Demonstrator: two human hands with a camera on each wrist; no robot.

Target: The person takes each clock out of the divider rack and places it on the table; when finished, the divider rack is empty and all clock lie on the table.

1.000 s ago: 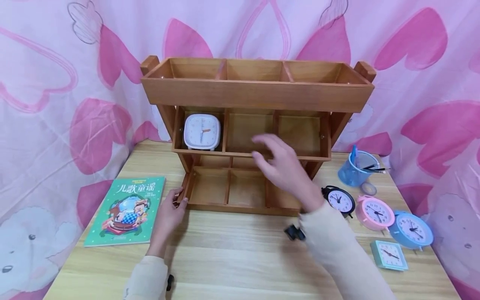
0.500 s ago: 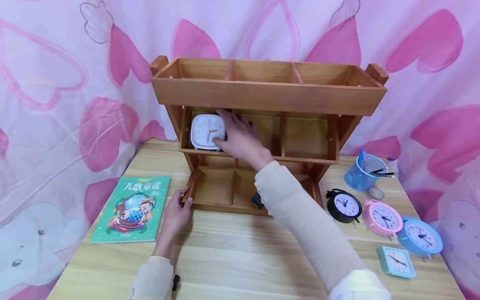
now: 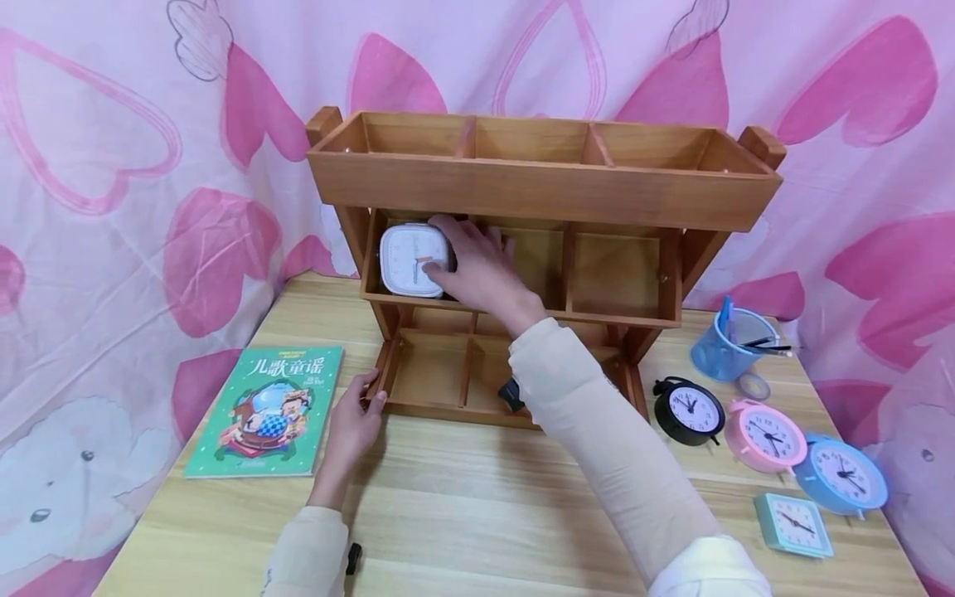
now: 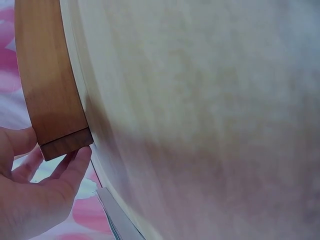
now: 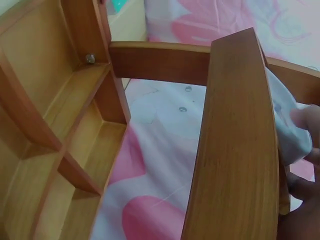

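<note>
A white alarm clock (image 3: 413, 260) with rounded corners stands in the left compartment of the middle tier of a wooden desk organizer (image 3: 537, 189). My right hand (image 3: 485, 269) grips its right side, thumb over the front of the face and fingers at the upper edge. In the right wrist view the clock (image 5: 287, 120) shows partly behind a wooden board, with fingers at its side. At the bottom tier's left front corner, my left hand (image 3: 356, 424) holds the wood. The left wrist view shows thumb and fingers on either side of that corner (image 4: 67, 144).
A green children's book (image 3: 264, 412) lies left of the organizer. On the right stand a blue mesh pen cup (image 3: 724, 352), a roll of tape (image 3: 753, 386), and black (image 3: 688, 410), pink (image 3: 766, 435), blue (image 3: 841, 475) and mint (image 3: 793, 524) clocks.
My right hand has moved left from in front of the middle compartment and taken hold of the white alarm clock, which now leans slightly differently. The left hand stays at the corner.
</note>
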